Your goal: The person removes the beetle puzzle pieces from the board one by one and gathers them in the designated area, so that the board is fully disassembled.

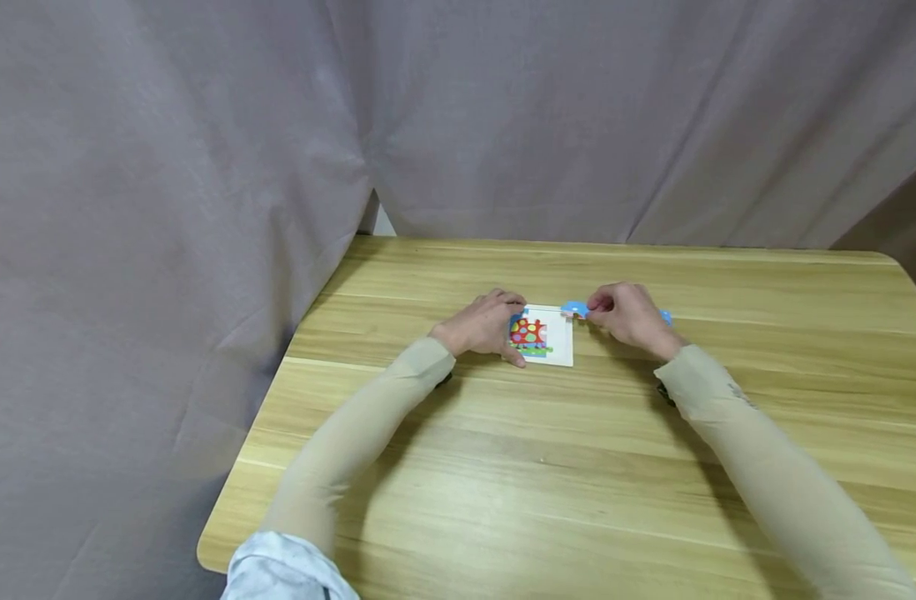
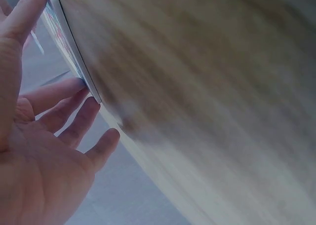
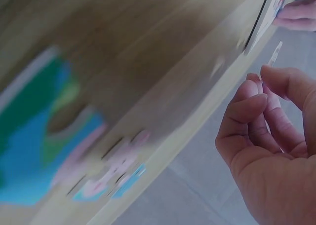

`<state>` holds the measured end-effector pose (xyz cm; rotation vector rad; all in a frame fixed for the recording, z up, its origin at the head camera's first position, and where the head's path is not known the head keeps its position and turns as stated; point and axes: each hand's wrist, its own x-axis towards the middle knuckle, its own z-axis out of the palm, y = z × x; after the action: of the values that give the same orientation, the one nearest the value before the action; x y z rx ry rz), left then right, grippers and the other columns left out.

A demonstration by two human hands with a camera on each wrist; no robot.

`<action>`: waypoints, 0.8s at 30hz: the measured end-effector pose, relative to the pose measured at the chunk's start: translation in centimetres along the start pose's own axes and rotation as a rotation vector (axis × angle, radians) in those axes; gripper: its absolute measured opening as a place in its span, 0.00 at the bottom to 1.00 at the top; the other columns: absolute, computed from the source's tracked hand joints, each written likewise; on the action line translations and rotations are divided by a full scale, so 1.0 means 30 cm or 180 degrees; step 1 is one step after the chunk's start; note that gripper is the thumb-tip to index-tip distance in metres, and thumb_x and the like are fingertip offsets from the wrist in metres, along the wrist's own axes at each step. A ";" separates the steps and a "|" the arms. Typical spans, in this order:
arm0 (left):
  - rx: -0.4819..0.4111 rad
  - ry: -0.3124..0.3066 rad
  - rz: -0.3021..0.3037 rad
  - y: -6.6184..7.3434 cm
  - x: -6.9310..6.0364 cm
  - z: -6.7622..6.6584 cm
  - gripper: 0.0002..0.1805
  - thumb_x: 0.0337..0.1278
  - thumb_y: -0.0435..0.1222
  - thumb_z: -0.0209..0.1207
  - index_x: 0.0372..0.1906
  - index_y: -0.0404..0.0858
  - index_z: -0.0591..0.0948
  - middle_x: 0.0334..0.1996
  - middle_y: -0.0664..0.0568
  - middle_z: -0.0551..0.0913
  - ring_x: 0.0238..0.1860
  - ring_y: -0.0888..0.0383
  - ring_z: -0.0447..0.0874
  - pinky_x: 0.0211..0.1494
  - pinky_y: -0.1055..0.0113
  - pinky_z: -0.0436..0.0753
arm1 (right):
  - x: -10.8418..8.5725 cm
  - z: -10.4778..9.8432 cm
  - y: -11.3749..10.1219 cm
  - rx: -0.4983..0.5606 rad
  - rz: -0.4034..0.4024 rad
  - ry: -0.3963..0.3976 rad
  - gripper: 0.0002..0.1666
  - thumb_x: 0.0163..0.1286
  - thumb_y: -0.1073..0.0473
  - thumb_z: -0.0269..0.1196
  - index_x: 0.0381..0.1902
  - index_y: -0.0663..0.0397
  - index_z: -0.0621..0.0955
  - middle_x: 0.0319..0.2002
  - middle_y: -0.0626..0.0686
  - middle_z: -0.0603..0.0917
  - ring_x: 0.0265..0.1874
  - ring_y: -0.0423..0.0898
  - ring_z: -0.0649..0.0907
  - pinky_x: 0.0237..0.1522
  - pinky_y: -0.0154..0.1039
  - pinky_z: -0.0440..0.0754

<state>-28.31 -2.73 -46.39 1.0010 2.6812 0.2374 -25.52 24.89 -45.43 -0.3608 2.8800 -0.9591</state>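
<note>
A white-framed jigsaw puzzle board (image 1: 561, 350), partly filled with a red, spotted animal picture, lies on the table. My left hand (image 1: 483, 325) holds its left side, thumb at the near edge and fingers at the far edge. In the left wrist view the fingertips of the left hand (image 2: 54, 136) touch the rim of the board (image 2: 74, 42). Just right of the board, my right hand (image 1: 628, 315) pinches a blue puzzle piece (image 1: 573, 308) between thumb and fingers. The right wrist view shows the pinched piece (image 3: 275, 52) edge-on, above the table.
Loose puzzle pieces lie beside the right hand: a large blue and green piece (image 3: 24, 146) and pink ones (image 3: 116, 170). A bit of blue (image 1: 665, 317) shows past that hand. A grey curtain (image 1: 503, 125) hangs behind the wooden table (image 1: 503, 467).
</note>
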 end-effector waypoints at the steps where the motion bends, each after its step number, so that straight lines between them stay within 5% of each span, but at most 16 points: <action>1: 0.0005 0.0003 0.0002 0.000 0.000 0.000 0.57 0.50 0.63 0.80 0.81 0.39 0.73 0.84 0.51 0.69 0.84 0.48 0.64 0.87 0.48 0.69 | -0.004 -0.006 0.005 -0.0009 0.0016 -0.0006 0.09 0.76 0.64 0.67 0.46 0.67 0.88 0.42 0.65 0.91 0.39 0.52 0.87 0.44 0.38 0.83; 24: 0.0090 0.0056 0.0029 -0.012 -0.004 0.010 0.58 0.49 0.64 0.80 0.80 0.39 0.74 0.83 0.52 0.69 0.83 0.50 0.65 0.88 0.50 0.68 | -0.066 -0.108 0.165 -0.0245 0.0158 0.0061 0.08 0.76 0.65 0.66 0.45 0.67 0.87 0.41 0.65 0.90 0.36 0.48 0.83 0.38 0.30 0.77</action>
<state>-28.37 -3.06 -46.75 1.0241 2.7035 0.2117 -25.07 31.12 -45.81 -0.2860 2.9343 -0.8507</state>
